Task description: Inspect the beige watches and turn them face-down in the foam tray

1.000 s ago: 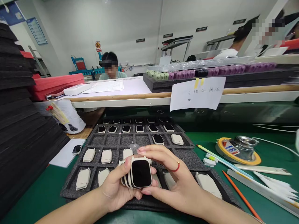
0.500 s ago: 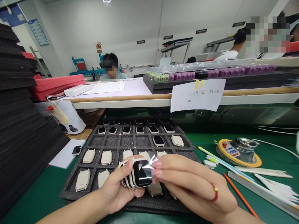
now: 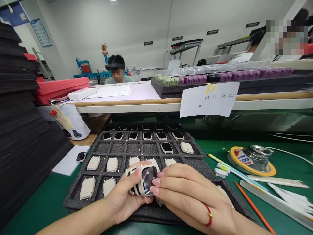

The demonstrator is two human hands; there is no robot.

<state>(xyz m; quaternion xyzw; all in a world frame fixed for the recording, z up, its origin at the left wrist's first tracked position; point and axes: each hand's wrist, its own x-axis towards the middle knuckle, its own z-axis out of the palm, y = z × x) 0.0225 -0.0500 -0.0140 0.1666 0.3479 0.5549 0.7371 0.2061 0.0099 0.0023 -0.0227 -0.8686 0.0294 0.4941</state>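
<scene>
My left hand (image 3: 123, 195) is closed round a small stack of beige smartwatch bodies (image 3: 143, 179), the front one showing its dark screen. My right hand (image 3: 188, 192) reaches in from the right, fingertips pressed together on that screen, where a clear film glints. Both hands hover over the near edge of a dark foam tray (image 3: 117, 148) with square pockets. Beige watch bodies lie face down in its near rows (image 3: 94, 162), and watches with black screens up fill the far rows (image 3: 147, 135).
A tall stack of black foam trays (image 3: 22, 130) stands at the left. A tape roll with a metal tin (image 3: 251, 158), pencils and white strips (image 3: 281, 192) lie on the green mat at right. A raised shelf (image 3: 158, 102) with a paper note crosses behind; other people sit beyond.
My right hand has turned palm down and come back onto the screen of the front watch, laying the clear film against it. My left hand keeps the stack, tilted a little more.
</scene>
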